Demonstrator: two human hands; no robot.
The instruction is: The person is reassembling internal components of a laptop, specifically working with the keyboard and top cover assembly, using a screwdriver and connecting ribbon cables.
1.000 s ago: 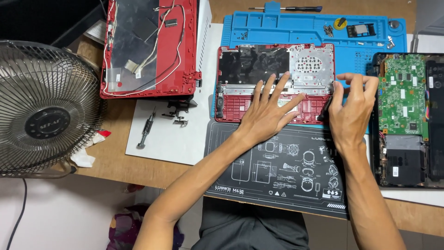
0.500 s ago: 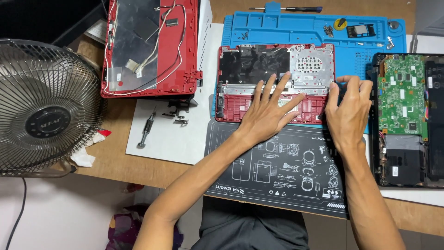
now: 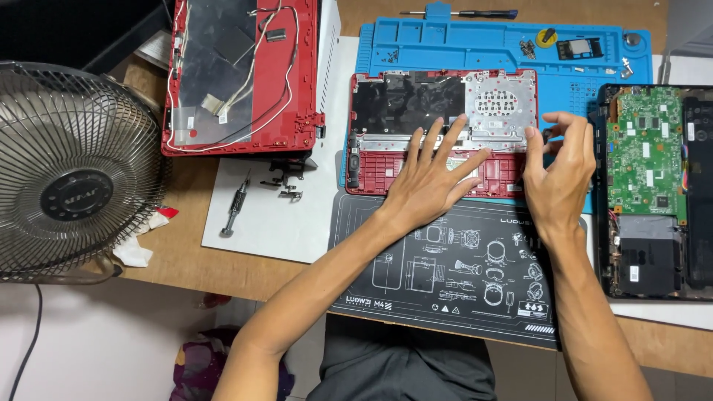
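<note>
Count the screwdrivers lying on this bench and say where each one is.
2. One screwdriver with a dark handle lies along the top edge of the blue repair mat. A second, small grey screwdriver lies on the white sheet. Others may be hidden.

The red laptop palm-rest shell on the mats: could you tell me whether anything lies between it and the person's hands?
Nothing visible does. The left hand lies flat on the red shell, and the right hand is at its right edge, fingertips pinching something small and dark there.

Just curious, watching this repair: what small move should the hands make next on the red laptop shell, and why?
Probably lift the right hand clear: its fingertips pinch a small dark piece at the red keyboard shell edge, while the left hand lies flat, steadying the shell.
</note>
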